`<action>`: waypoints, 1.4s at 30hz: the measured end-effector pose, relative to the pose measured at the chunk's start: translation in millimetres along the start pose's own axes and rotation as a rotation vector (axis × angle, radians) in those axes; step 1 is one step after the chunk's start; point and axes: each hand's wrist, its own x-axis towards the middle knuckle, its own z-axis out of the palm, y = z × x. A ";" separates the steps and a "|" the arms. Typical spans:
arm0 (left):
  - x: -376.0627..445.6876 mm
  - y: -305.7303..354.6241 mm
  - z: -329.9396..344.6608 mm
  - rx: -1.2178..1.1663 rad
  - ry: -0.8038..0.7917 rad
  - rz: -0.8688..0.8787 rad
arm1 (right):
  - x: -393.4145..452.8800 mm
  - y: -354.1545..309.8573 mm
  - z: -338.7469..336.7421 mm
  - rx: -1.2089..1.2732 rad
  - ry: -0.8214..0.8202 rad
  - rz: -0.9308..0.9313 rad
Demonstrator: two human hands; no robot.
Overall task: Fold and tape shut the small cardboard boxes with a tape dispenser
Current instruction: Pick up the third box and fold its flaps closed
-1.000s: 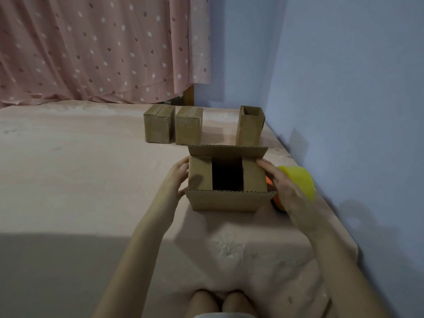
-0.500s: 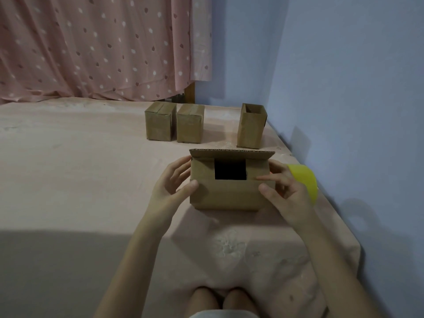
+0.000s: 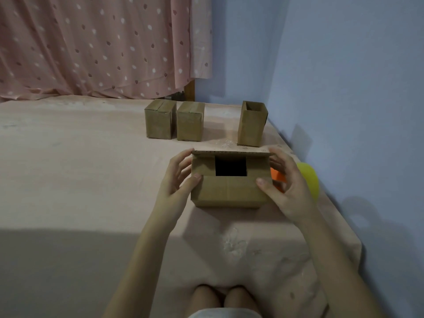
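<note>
A bed [image 3: 80, 180] covered with a pink sheet is backed by a dotted curtain [image 3: 96, 47] and a blue wall [image 3: 344, 88]. The cardboard box [image 3: 229, 191] being folded is located on the bed near its right edge. Its near flap is folded down, its far flap is raised, and a dark opening is visible between the side flaps; no contents can be made out. The left hand [image 3: 177, 180] is clamped on the box's left end, the right hand [image 3: 284, 182] on its right end. A yellow and orange tape dispenser [image 3: 308, 177] is positioned just behind the right hand. Two closed boxes [image 3: 174, 123] are placed side by side further back, and an open upright box [image 3: 251, 125] stands to their right.
</note>
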 end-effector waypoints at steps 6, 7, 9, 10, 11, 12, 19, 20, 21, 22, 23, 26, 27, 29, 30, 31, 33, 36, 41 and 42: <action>2.7 0.7 0.7 0.001 0.012 -0.008 | 0.0 -1.0 -0.3 -0.088 -0.017 -0.025; 2.3 1.3 1.4 0.010 0.010 -0.003 | -1.1 0.4 0.1 -0.089 -0.010 -0.023; 0.9 2.0 3.1 0.025 0.010 0.005 | -2.4 2.5 1.3 -0.078 0.006 -0.010; 0.1 2.0 3.7 0.032 0.014 0.009 | -2.5 2.4 2.0 -0.070 0.016 0.003; -0.8 2.1 4.3 0.038 0.022 0.012 | -2.4 2.0 2.6 -0.067 0.026 0.011; -1.3 2.1 5.0 0.039 0.036 0.012 | -2.3 1.6 3.2 -0.069 0.033 0.012; -0.8 4.6 11.0 0.043 0.159 -0.028 | -0.7 -0.1 7.6 -0.044 0.098 0.021; 0.0 5.2 12.1 0.045 0.173 -0.032 | 0.1 0.4 8.9 -0.052 0.125 0.030; 0.8 5.4 13.2 0.048 0.187 -0.034 | 0.8 0.9 10.3 -0.062 0.143 0.036; 1.8 5.4 14.3 0.051 0.201 -0.035 | 1.6 1.3 11.8 -0.069 0.150 0.036; 2.6 5.0 15.1 0.057 0.212 -0.034 | 2.5 1.6 12.9 -0.067 0.152 0.035; 4.2 3.4 15.4 0.086 0.225 -0.042 | 4.2 1.8 15.6 -0.044 0.175 0.009; 4.9 2.5 14.6 0.095 0.226 -0.045 | 4.5 1.5 16.7 -0.038 0.190 0.000; 5.6 2.6 13.4 0.094 0.224 -0.055 | 4.6 0.5 18.8 0.012 0.215 -0.003; 5.6 3.4 13.4 0.089 0.220 -0.060 | 4.6 -0.2 19.4 0.050 0.223 0.005; 5.2 4.3 13.6 0.085 0.214 -0.062 | 4.6 -0.8 19.6 0.082 0.225 0.019; 3.3 5.5 15.4 0.081 0.200 -0.058 | 4.8 -1.1 19.1 0.114 0.199 0.055; 0.7 5.7 19.2 0.102 0.179 -0.049 | 2.6 -0.8 16.6 0.112 0.139 0.102; -4.0 5.8 21.5 0.202 0.136 -0.043 | -1.5 -2.8 16.1 0.135 0.101 0.125; -4.2 5.3 21.2 0.224 0.123 -0.038 | -1.3 -3.2 16.5 0.141 0.096 0.127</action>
